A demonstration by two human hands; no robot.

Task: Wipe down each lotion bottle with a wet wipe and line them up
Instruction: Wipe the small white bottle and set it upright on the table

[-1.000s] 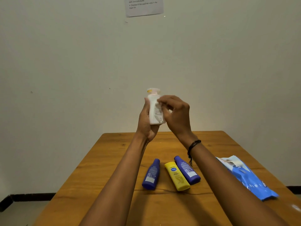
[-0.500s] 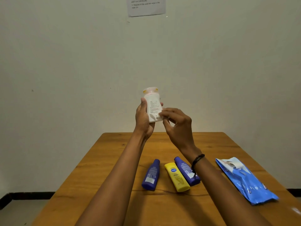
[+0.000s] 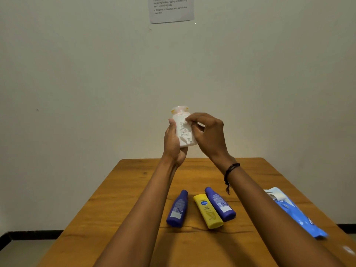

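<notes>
My left hand [image 3: 173, 145] grips a white lotion bottle [image 3: 184, 132] with a pale pink cap, held upright high above the table. My right hand [image 3: 209, 135] pinches a small white wet wipe [image 3: 187, 122] against the bottle's upper label. Three bottles lie flat on the wooden table [image 3: 123, 209]: a blue bottle [image 3: 178, 209] on the left, a yellow bottle [image 3: 209, 211] in the middle, and another blue bottle [image 3: 220, 205] touching the yellow one on its right.
A blue wet wipe pack [image 3: 296, 212] with its flap open lies at the table's right edge. A printed instruction sheet [image 3: 171, 8] hangs on the wall behind. The floor shows at the lower left beyond the table.
My right hand slid the wipe from the bottle's upper part down to its base and back up to the upper label. The bottle stayed in my left hand.
</notes>
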